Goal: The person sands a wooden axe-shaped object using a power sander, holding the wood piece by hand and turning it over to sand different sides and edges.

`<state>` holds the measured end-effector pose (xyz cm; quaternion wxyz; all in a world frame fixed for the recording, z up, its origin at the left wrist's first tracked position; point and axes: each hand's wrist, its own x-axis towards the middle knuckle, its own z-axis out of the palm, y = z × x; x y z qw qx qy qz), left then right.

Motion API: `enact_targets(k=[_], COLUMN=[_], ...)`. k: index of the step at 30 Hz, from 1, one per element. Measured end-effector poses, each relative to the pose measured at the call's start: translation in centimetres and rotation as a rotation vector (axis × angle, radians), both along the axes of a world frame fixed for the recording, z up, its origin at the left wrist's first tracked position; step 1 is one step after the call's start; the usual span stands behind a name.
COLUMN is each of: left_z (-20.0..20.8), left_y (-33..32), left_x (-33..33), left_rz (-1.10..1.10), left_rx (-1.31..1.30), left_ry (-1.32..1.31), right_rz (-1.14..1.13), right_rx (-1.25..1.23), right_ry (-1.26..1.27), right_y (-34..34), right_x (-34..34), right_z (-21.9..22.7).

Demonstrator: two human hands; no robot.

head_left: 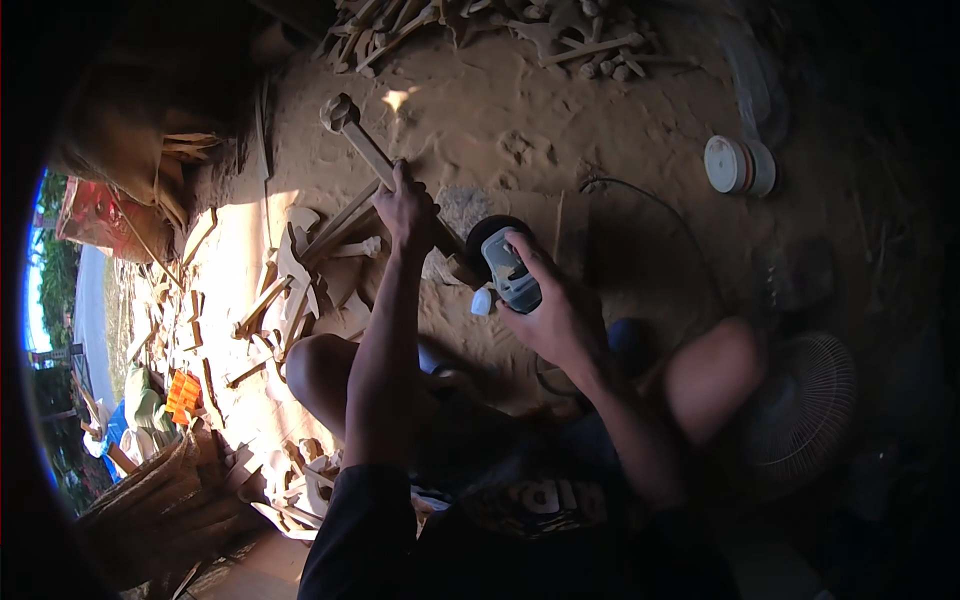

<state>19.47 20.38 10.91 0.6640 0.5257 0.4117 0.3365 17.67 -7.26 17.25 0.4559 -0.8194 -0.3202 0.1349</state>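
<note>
The left hand [405, 212] is clenched around a long carved wooden piece [375, 155] that slants away from it over the sandy floor [500, 110]. Just beside it, the right hand [555, 310] grasps a grey angle grinder [508, 270], its black disc touching the wood's near end; cut wood scraps [290, 290] lie beyond the left hand

The long wooden piece [375, 160] lies slanted across the middle of the sandy ground [480, 110], its knobbed end toward the far edge. The left hand [408, 212] sits on its middle; the right hand [545, 300] is just right of it, around the power grinder [505, 265], whose disc meets the piece's near end. Cut wood pieces [290, 290] lie to the left, a wood pile [480, 30] at the far edge, a disc stack [738, 165] far right, a fan [805, 410] near right.
</note>
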Motion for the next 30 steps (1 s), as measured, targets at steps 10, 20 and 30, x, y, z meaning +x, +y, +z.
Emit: enact_targets(k=[10,20,30], left_z=[-0.3,-0.5,0.2], left_y=[-0.2,0.6,-0.4], left_x=[-0.1,-0.2,0.4], left_rz=[0.021,0.041,0.02], left_rx=[0.013,-0.04,-0.015], left_ry=[0.014,0.03,0.004], right_rz=[0.023,0.035,0.023], right_rx=[-0.013,-0.027,-0.023], right_ry=[-0.049,-0.182,-0.044], right_y=[1.8,-1.7,-2.0], right_x=[1.1,0.3,-0.1], right_z=[0.4,1.2,0.5])
